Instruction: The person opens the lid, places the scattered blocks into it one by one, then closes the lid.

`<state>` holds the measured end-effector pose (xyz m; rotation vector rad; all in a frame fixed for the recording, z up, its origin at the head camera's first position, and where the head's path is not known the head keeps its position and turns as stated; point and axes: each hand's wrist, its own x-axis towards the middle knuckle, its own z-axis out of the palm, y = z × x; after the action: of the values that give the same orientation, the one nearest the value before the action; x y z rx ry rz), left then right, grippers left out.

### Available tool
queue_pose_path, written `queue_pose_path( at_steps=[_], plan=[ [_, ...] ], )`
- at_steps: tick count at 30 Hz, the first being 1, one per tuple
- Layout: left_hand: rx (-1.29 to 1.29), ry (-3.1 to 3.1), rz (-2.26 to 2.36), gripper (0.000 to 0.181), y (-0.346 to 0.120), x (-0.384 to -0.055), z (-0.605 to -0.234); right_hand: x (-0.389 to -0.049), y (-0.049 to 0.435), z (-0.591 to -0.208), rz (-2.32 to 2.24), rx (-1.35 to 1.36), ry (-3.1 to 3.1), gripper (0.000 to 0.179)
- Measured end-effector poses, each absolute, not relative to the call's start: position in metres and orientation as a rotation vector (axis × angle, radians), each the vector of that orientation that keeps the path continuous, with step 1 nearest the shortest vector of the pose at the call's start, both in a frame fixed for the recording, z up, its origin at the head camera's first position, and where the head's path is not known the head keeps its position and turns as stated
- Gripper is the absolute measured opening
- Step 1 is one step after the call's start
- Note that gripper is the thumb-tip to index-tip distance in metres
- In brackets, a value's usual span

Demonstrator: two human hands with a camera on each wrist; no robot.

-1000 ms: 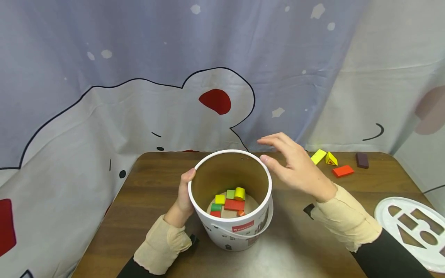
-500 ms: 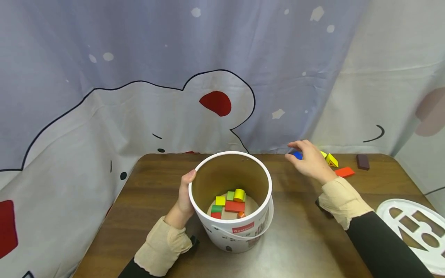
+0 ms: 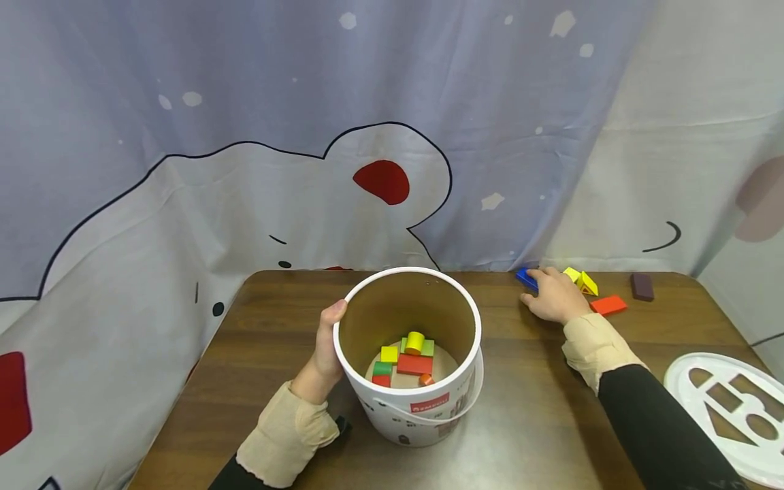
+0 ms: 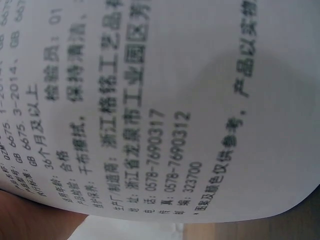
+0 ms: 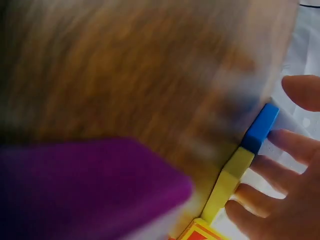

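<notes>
- The blue block (image 3: 524, 278) is small, flat and rectangular, of a strong blue colour. It lies at the far edge of the table (image 3: 539, 408), just in front of the curtain (image 3: 184, 136), and the fingertips of the right hand (image 3: 553, 296) are on it.
- In the right wrist view the blue block (image 5: 260, 127) sits between the thumb and the next finger; the fingers (image 5: 295, 145) are bent around it and touch it, so the hand seems to pinch it, while it is not lifted from the table.
- The left hand (image 3: 324, 347) holds the white bucket (image 3: 422, 408) by its side, with the thumb on the rim and the fingers curled around the wall.
- On the bottom of the bucket lie several coloured blocks (image 3: 407, 357), yellow, green, red and orange.
- Just beside the right hand, on its outer side, are a yellow flat block (image 3: 572, 273) and a yellow triangle block (image 3: 586, 284); a little further is an orange block (image 3: 609, 304), and well apart a dark purple block (image 3: 641, 286).
- Near the right forearm lies a white lid (image 3: 729, 408) with shape holes, cut off by the picture border.
- Between the hand and the blue block I see nothing in the way.
- The right wrist view is blurred, and a purple shape fills its lower left part; I cannot tell what it is.
- The left wrist view shows only printed text on the bucket wall (image 4: 165, 110), very close.
</notes>
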<state>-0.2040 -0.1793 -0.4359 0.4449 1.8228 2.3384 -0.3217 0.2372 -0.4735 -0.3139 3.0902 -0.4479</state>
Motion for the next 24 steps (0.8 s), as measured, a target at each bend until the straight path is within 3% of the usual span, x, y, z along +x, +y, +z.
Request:
queue_pose_path(
  at_steps=[9, 16, 21, 24],
  plan=[
    [0.448, 1.838, 2.319, 0.057, -0.179, -0.202, -0.434, -0.313, 0.236, -0.467, -0.406, -0.368, 3.022, 0.067],
    [0.387, 1.833, 2.328, 0.053, -0.178, -0.200, -0.433, -0.301, 0.235, -0.470, -0.371, -0.383, 3.121, 0.049],
    [0.394, 1.847, 2.334, 0.055, -0.178, -0.201, -0.432, -0.297, 0.228, -0.471, -0.364, -0.366, 3.271, 0.026],
    [0.389, 1.860, 2.332, 0.055, -0.177, -0.201, -0.433, -0.299, 0.223, -0.472, -0.392, -0.321, 3.305, 0.034]
  ],
)
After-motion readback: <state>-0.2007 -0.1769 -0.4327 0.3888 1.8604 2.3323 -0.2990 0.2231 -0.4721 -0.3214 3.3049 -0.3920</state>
